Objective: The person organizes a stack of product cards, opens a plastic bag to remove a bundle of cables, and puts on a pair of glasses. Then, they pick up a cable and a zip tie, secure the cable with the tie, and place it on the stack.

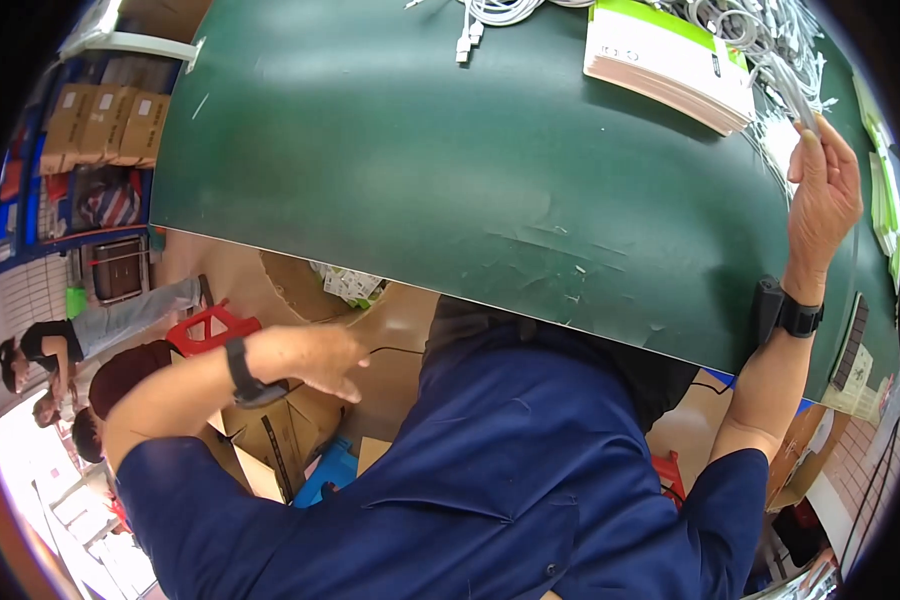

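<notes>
My right hand [825, 195] reaches to the far right of the green table [390, 150]. Its fingers are closed on a whitish-grey cable [793, 92], coiled and stretched lengthwise, at the edge of a tangled heap of cables [730, 25]. A stack of white and green printed cards or flat packs [670, 72] lies just left of that hand. My left hand [320, 360] hangs off the table's near edge, beside my body, above cardboard boxes. Its fingers are apart and nothing is in them.
Another coiled cable [463, 45] lies at the table's far edge. An open carton [295, 285] with small packs stands on the floor by the near edge. Near my left arm are a red stool [213, 325] and other people. Shelves with brown boxes [105, 125] stand at left.
</notes>
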A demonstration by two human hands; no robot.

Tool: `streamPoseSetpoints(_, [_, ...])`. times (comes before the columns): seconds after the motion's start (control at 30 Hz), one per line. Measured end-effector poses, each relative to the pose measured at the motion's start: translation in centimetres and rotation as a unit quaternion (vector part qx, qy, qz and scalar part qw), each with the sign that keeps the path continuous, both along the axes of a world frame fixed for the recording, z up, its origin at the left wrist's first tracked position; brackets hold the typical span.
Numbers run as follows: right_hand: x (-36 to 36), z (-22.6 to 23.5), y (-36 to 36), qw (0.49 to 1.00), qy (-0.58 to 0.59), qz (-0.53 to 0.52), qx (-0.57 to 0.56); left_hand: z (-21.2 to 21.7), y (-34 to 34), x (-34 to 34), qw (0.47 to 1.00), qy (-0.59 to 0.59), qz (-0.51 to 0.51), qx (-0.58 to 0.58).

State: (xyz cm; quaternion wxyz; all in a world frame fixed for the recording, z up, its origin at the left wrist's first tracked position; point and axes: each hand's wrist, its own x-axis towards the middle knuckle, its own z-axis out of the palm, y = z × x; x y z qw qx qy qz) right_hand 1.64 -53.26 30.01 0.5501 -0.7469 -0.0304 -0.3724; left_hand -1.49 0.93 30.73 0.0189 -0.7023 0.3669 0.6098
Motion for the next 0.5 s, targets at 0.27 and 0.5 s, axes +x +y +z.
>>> streamPoseSetpoints(0.27, [-1.2,-0.6,-2.9,1.0,-0.015,-0.026,-0.001,-6.5,14.2,-12.2,0.868,0.17,0.312,0.346])
streamPoseSetpoints(0.5, [-0.9,-0.6,-2.3,0.996,0.036,-0.065,-0.051,-8.2,18.4,-15.6,0.729,0.326,0.515,0.311])
